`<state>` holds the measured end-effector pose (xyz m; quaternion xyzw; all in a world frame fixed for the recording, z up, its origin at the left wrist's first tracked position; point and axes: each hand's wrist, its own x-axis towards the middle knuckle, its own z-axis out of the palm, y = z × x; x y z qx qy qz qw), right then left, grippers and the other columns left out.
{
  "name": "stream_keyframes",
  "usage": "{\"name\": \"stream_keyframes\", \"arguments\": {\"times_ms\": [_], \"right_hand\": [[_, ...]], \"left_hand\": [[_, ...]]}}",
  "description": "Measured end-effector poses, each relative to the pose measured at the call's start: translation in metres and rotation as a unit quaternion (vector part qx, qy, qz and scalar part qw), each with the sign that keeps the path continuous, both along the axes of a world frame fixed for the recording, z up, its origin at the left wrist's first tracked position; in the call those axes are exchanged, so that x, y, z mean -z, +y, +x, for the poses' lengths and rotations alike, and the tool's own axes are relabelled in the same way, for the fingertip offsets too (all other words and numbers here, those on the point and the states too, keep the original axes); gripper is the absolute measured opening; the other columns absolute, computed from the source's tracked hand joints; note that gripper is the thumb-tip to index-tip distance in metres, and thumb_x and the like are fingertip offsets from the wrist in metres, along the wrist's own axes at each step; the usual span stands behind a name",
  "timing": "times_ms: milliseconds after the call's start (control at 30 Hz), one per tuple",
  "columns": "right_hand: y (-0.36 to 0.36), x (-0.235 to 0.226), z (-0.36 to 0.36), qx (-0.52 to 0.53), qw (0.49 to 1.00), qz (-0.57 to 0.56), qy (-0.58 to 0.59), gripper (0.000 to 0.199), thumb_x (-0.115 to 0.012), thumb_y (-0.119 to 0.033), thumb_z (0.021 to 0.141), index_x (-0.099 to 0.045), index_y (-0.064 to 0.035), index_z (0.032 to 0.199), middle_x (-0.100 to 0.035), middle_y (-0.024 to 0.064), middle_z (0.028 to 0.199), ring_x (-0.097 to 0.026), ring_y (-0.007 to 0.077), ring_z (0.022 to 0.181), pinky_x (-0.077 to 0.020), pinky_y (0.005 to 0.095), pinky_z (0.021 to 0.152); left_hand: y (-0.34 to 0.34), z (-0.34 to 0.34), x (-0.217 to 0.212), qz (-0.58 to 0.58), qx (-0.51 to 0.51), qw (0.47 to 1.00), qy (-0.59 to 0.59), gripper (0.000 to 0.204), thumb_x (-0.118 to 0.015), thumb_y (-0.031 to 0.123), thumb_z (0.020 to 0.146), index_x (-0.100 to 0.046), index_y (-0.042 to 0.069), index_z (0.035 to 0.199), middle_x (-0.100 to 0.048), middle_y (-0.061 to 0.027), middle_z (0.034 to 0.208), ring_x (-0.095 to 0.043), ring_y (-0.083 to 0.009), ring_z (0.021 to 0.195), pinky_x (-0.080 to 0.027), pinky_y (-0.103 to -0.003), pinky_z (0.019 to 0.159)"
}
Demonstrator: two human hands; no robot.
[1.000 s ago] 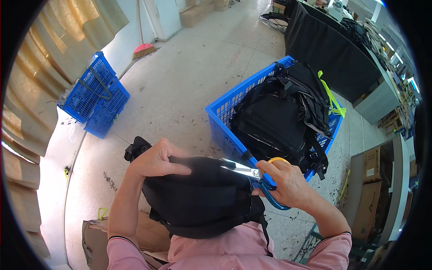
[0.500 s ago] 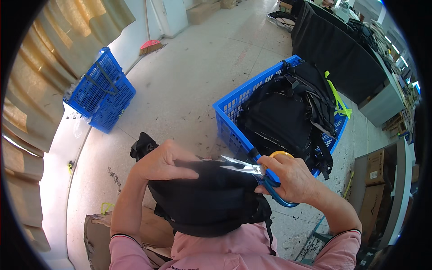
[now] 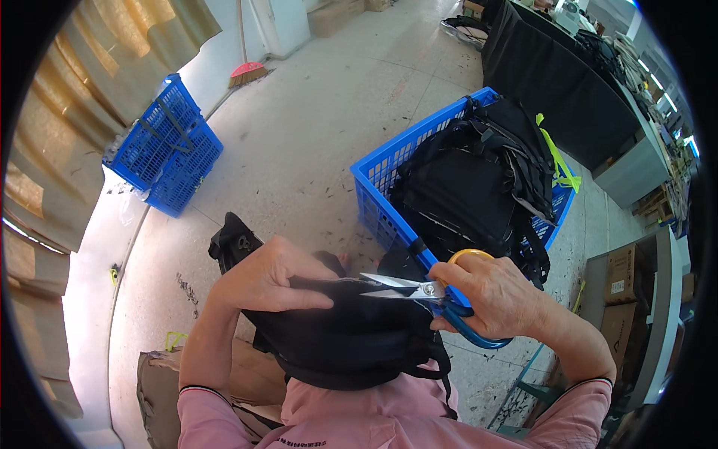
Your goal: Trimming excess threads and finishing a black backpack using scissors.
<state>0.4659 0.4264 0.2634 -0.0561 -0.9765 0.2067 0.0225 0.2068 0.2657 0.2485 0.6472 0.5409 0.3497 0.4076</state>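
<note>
Pinched between thumb and fingers of the left hand [image 3: 271,280]: a soft black bag [image 3: 344,344], bunched and slack, lying against the front of a pink shirt [image 3: 336,411]. Along its far side, a thin greyish edge [image 3: 336,280], stretched roughly level toward the right. At its near right corner, a narrow black strap [image 3: 447,374] hanging loose.

Gripped in the right hand [image 3: 490,295]: scissors [image 3: 428,290] with bright metal blades, parted and pointing left at the bag's far edge, dark cloth visible between them; one handle loop yellow, the other blue.
</note>
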Motion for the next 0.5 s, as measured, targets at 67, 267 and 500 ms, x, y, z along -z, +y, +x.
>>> {"name": "stream_keyframes", "arguments": {"times_ms": [67,267,500], "right_hand": [[0.003,-0.001,0.0,0.005,0.999,-0.037,-0.02,0.042,-0.071,-0.041,0.074,-0.054,-0.0075,0.092,-0.056,0.0083,0.069,-0.058,0.0235,0.061,-0.0423,0.031,0.049],[0.001,-0.007,0.009,0.006,0.995,-0.059,-0.074,0.039,-0.069,-0.039,0.077,-0.053,-0.006,0.089,-0.055,0.0104,0.063,-0.06,0.0265,0.063,-0.0445,0.0344,0.051],[-0.005,-0.006,-0.003,0.045,0.983,-0.17,0.045,0.043,-0.073,-0.029,0.074,-0.053,-0.0038,0.103,-0.057,0.0121,0.066,-0.061,0.0271,0.062,-0.048,0.0323,0.058]], "left_hand": [[0.001,0.0,-0.004,-0.007,-0.004,1.0,0.005,0.024,-0.071,0.006,0.068,-0.066,-0.001,0.091,-0.066,-0.0137,0.077,-0.063,-0.0194,0.067,-0.047,-0.026,0.064],[-0.002,-0.001,0.003,-0.003,-0.006,1.0,-0.005,0.023,-0.071,0.006,0.068,-0.066,-0.001,0.089,-0.066,-0.0134,0.077,-0.063,-0.0196,0.067,-0.047,-0.026,0.064],[0.002,0.005,0.0,0.023,-0.017,0.999,0.034,0.021,-0.069,0.011,0.069,-0.066,0.001,0.088,-0.064,-0.0146,0.075,-0.062,-0.0257,0.065,-0.047,-0.029,0.063]]}}
